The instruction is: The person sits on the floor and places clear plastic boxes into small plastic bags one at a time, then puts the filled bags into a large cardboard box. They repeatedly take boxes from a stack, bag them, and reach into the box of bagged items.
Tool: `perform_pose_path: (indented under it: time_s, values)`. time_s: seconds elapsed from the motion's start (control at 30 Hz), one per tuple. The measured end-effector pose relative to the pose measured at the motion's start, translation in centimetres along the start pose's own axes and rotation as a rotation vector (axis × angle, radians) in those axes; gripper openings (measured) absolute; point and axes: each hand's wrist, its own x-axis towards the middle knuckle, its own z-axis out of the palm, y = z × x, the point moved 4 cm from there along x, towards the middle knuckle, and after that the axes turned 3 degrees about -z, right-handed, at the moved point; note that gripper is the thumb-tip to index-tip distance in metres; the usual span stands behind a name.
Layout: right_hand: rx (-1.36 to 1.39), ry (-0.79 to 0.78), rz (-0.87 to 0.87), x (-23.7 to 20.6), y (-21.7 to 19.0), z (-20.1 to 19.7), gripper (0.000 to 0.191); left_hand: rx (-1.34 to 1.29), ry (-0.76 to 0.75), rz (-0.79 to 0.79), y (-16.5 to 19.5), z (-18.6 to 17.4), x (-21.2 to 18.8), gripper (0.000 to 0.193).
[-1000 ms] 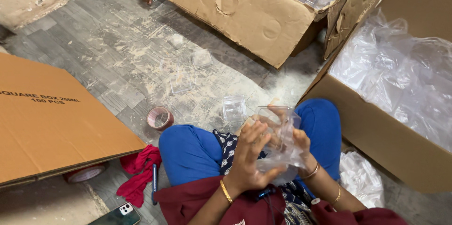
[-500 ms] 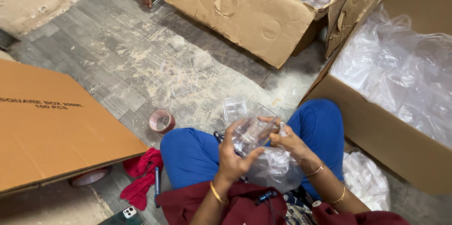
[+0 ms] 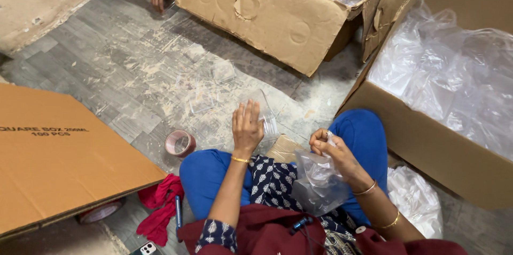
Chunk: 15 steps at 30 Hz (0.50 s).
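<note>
At frame centre the left hand [image 3: 247, 127] has its fingers spread against a clear plastic box [image 3: 263, 112] tilted up-right. The right hand [image 3: 332, 151] pinches the top of a clear plastic bag [image 3: 318, 183] hanging toward the lap. A tape roll [image 3: 179, 143] lies left — cardboard cartons [image 3: 278, 17] stand above.

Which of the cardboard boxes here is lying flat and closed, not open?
The flat closed cardboard box at the left; the other two boxes stand open, filled with clear plastic.
</note>
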Motion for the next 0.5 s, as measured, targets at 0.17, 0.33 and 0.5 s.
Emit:
perform_pose_path:
  time_s: [0.17,0.33,0.5]
  values:
    - [0.040,0.051,-0.024,-0.2,-0.6,-0.8,0.018,0.159,-0.219,0.052,-1.2,5.4,-2.0,0.070]
    - [0.076,0.089,-0.022,0.2,0.2,-1.2,0.017,0.029,-0.232,0.081,-1.0,4.7,-2.5,0.066]
    - [-0.149,0.177,-0.189,0.7,0.6,-1.9,0.021,-0.018,-0.072,-0.029,1.4,0.0,-1.1,0.057]
